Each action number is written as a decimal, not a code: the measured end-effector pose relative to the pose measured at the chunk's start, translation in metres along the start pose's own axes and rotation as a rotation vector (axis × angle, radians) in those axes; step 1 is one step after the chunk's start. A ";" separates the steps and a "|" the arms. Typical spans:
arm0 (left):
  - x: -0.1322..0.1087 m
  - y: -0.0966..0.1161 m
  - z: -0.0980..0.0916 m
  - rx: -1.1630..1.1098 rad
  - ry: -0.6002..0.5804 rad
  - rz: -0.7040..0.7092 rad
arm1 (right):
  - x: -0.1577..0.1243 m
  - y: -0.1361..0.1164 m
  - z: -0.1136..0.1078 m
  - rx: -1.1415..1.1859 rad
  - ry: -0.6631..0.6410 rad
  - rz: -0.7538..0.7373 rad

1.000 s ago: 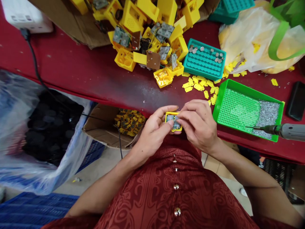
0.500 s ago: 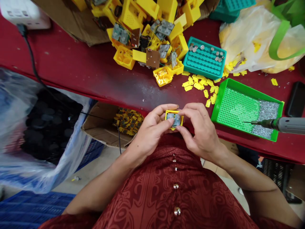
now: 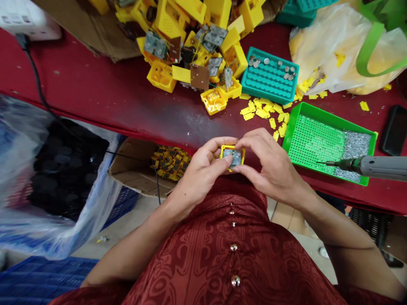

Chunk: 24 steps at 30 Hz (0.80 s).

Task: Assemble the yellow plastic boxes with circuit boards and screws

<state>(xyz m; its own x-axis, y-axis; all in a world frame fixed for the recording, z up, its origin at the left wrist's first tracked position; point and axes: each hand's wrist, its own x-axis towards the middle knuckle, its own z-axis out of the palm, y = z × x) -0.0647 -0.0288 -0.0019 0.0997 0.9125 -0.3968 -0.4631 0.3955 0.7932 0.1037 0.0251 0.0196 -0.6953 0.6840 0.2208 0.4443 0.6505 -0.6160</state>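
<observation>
Clutter covers the red table (image 3: 104, 101) in front of the person. A heap of yellow plastic housings (image 3: 193, 46), some with circuit boards and wires, sits on a torn cardboard sheet (image 3: 95, 38) and runs off the top of the view. Just right of the heap lies a teal tray (image 3: 270, 84) with a few metal discs in its pockets, and small yellow tabs (image 3: 260, 112) are strewn between it and a green perforated tray (image 3: 318, 142). That tray's far end holds a bed of silver screws (image 3: 356, 152). An electric screwdriver (image 3: 378, 167) enters from the right edge with its bit above the tray, its body cut off by the frame. Further right are a plastic bag (image 3: 333, 55) with green handles and a black phone (image 3: 395, 129). Below the table edge, an open cardboard box (image 3: 133, 178) holds yellow-and-black parts, beside a plastic sack (image 3: 63, 169) of dark round objects. Over the person's red buttoned garment (image 3: 203, 254), the left hand (image 3: 203, 167) and right hand (image 3: 270, 163) close in from both sides, their fingers and thumbs pinching a small yellow housing (image 3: 232, 156) that has a circuit board in it. Those fingers hide parts of its rim, and the board's details are too small to make out.
</observation>
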 end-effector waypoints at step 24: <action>0.006 0.003 0.012 -0.172 -0.065 -0.120 | -0.009 -0.002 -0.012 0.040 0.058 0.083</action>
<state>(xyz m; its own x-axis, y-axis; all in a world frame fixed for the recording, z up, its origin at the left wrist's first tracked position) -0.0549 -0.0209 0.0040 0.2171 0.8670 -0.4484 -0.5874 0.4829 0.6494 0.1157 0.0219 0.0279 -0.6231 0.7533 0.2104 0.4753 0.5783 -0.6630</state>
